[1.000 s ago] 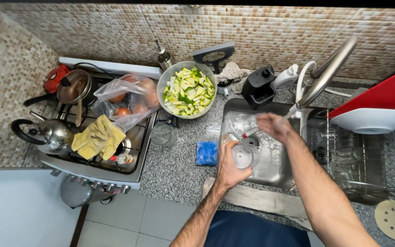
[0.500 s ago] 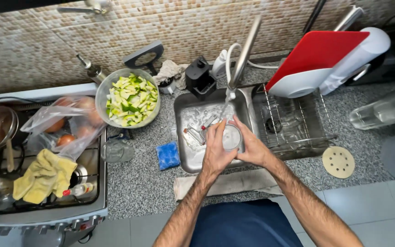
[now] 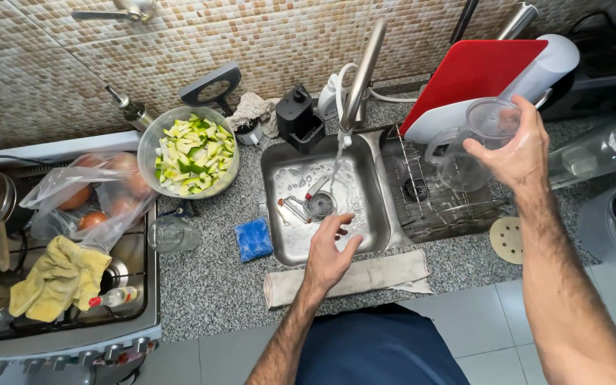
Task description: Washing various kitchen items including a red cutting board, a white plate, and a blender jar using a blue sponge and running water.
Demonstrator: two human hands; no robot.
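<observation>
My right hand (image 3: pixel 515 153) grips a clear plastic jug (image 3: pixel 473 140) by its rim, held over the wire dish rack (image 3: pixel 436 207) to the right of the sink. My left hand (image 3: pixel 329 249) hovers open over the front edge of the steel sink (image 3: pixel 294 235), fingers spread, holding nothing. Water runs from the tall faucet (image 3: pixel 362 68) into the basin, where a peeler (image 3: pixel 295 209) lies beside the drain.
A red cutting board (image 3: pixel 475 71) and a white one lean in the rack. A bowl of chopped green vegetables (image 3: pixel 190 152), a blue sponge (image 3: pixel 254 239), a glass (image 3: pixel 172 234), a folded towel (image 3: pixel 379 274), and a stove (image 3: pixel 51 285) with a yellow cloth and bagged onions lie to the left.
My right hand has carried the clear jug from under the faucet to above the dish rack. My left hand let go of it and stayed over the sink. The view shifted right.
</observation>
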